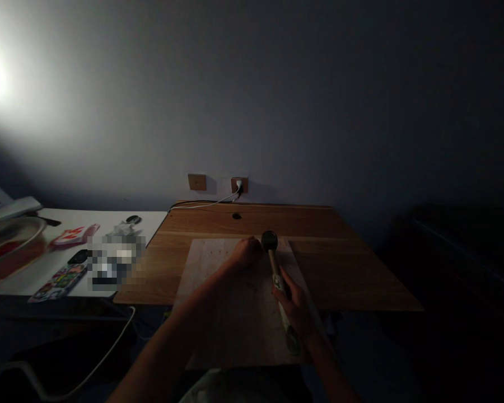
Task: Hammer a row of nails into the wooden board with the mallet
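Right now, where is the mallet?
In the head view, the mallet is in the right hand, over the pale board, its head right of the left hand.

At the left end of the white table [155, 224] sits a wide bowl [42, 226], blurred, with something red in it. Just right of the bowl on that table lies a red-and-white packet [74, 234]; a long, many-coloured case [57, 284] pokes past its front edge. Crumpled grey wrapping [121, 231] and a small dark disc [133, 219] lie toward its right side. Beyond its right end, the wall carries two sockets [197, 182], one with a white plug [238, 183].
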Motion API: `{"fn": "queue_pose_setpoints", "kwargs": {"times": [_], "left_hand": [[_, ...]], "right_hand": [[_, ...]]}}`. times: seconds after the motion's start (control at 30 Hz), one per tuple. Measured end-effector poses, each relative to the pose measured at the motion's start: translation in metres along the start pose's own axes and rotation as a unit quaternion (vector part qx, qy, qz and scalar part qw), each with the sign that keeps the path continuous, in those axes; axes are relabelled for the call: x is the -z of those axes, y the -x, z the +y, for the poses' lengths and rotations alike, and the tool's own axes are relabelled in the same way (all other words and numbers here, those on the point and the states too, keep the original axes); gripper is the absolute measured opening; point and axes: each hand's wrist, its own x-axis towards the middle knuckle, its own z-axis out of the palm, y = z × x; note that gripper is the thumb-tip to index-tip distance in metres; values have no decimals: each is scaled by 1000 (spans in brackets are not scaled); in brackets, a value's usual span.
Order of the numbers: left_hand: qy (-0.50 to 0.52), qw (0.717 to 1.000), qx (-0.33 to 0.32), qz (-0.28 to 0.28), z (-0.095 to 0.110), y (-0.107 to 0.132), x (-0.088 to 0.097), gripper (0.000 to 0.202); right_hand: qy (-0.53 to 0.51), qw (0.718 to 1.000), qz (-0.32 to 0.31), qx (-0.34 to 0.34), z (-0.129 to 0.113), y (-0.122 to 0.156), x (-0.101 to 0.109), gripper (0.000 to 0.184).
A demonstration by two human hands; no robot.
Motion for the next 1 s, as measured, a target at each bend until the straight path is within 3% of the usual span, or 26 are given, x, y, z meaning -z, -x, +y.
{"fn": "queue_pose_setpoints", "kwargs": {"times": [0.7,0.87,1.0], "left_hand": [[20,1000,3,-21,-2,-2,5,9],[26,998,-21,-50,-9,-3,27,22],[-7,984,-86,-155,-1,11,55,18]], "right_hand": [[10,1000,-7,-25,1,0,-1,72],[12,1000,1,-24,6,0,-1,72],[23,1000,3,-17,7,1,-1,72]]}}
